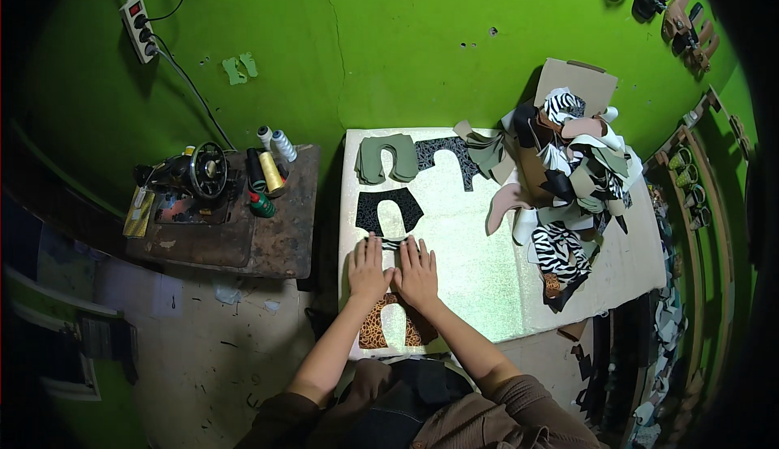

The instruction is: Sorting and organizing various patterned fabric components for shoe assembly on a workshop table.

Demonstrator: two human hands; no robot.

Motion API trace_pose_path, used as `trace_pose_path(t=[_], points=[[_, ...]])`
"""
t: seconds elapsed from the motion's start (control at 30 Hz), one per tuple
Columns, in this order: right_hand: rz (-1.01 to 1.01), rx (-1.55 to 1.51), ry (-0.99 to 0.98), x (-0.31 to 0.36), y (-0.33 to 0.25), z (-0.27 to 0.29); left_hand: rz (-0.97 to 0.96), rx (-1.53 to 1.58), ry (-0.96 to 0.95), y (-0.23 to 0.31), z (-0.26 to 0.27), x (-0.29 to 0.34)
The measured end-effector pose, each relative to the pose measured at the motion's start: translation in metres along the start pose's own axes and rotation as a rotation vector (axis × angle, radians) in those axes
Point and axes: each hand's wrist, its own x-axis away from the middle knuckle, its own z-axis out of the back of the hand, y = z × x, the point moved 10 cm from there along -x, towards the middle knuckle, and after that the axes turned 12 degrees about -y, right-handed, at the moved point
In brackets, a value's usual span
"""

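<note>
Zebra-striped piece [393, 245] partly beneath both hands [369, 274] [417, 274]

From my end: left hand [370, 274] and right hand [417, 275] both bare, as are the left forearm [326, 353] and right forearm [469, 340]. Sleeves are brown and stop around the elbow. I get fine ribbing on the right sleeve [526, 407]; the left sleeve [284, 418] reads darker, in shade, texture hard to call. Brown ribbed cloth [466, 423] at the front, same tone as the right sleeve. Near-black cloth [412, 390] over the middle; can't tell which garment. Folds look soft, slightly rumpled. Lower edge crops the rest for me.
</note>
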Motion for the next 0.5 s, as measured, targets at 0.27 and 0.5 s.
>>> trace_pose_path(t=[0.27, 0.5], points=[[0.092, 0.005, -0.161, 0.003, -0.001, -0.024, -0.095, -0.157, -0.014, 0.007, -0.023, 0.007], [0.182, -0.324, -0.057, 0.025, 0.032, 0.024, -0.175, -0.066, 0.104, 0.053, 0.019, 0.026]])
